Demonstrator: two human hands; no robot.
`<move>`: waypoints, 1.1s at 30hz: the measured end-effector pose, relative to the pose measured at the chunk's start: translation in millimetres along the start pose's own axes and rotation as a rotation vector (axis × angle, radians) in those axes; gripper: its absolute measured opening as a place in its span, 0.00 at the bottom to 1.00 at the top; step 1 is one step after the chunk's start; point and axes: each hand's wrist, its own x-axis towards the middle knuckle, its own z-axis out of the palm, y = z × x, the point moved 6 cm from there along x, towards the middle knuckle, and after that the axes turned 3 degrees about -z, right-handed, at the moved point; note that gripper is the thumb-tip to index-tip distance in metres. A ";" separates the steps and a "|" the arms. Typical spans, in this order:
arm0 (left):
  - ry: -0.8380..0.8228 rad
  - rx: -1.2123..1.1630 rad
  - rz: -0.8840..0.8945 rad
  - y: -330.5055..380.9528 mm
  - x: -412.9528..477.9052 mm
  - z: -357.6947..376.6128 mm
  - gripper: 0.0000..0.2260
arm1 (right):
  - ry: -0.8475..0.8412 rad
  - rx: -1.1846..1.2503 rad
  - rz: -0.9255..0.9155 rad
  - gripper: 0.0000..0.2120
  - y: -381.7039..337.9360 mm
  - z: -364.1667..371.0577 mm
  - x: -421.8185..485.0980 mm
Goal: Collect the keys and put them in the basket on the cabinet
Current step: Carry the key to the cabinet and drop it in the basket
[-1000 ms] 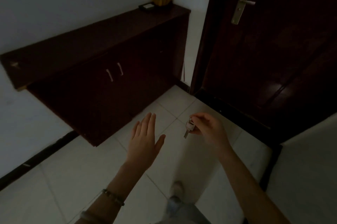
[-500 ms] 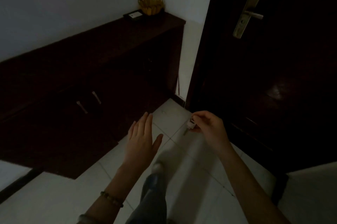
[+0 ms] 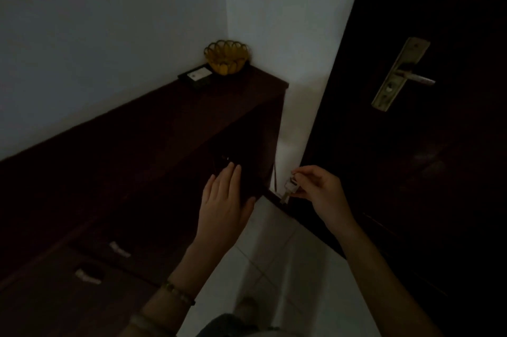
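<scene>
My right hand (image 3: 319, 190) pinches a small bunch of keys (image 3: 289, 188) by the top, and the keys hang down below my fingers in front of the door frame. My left hand (image 3: 223, 199) is flat and empty, fingers together, held in front of the dark cabinet's end. The yellow wire basket (image 3: 226, 57) stands at the far corner of the dark wooden cabinet (image 3: 164, 122), well above and beyond both hands. What lies inside the basket is too dim to tell.
A small dark tray with a white card (image 3: 196, 76) lies beside the basket. A dark door (image 3: 425, 172) with a metal lever handle (image 3: 402, 74) fills the right. White floor tiles (image 3: 288, 268) run between cabinet and door. My foot (image 3: 245, 305) shows below.
The view has moved closer to the cabinet and the door. The basket now sits nearer and lower in view. Both hands keep their pose, the keys still held.
</scene>
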 end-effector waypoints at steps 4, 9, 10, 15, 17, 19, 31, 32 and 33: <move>-0.003 0.020 0.017 -9.1 59.2 9.6 0.28 | -0.015 -0.003 -0.016 0.09 -2.2 9.2 61.2; -0.002 0.034 -0.027 -27.0 121.6 24.6 0.29 | -0.058 -0.018 -0.027 0.12 0.0 25.0 133.7; 0.005 0.038 -0.035 -30.7 133.6 28.3 0.29 | -0.073 -0.023 -0.035 0.12 0.1 28.5 148.6; 0.048 0.063 -0.121 -50.7 202.4 51.7 0.29 | -0.182 -0.044 -0.058 0.13 -0.2 44.4 233.2; 0.066 0.075 -0.154 -56.7 232.5 61.5 0.29 | -0.232 -0.053 -0.069 0.13 -2.5 49.8 271.1; 0.077 0.089 -0.190 -60.7 262.9 70.8 0.29 | -0.280 -0.052 -0.071 0.12 -6.1 54.0 310.2; 0.159 0.184 -0.433 -99.3 395.4 93.7 0.29 | -0.511 0.028 -0.077 0.08 -33.1 111.2 498.9; 0.156 0.189 -0.444 -103.3 400.9 95.4 0.29 | -0.521 0.029 -0.074 0.07 -35.0 116.6 509.3; 0.152 0.194 -0.449 -107.0 406.7 97.0 0.29 | -0.528 0.025 -0.072 0.07 -37.4 122.9 519.9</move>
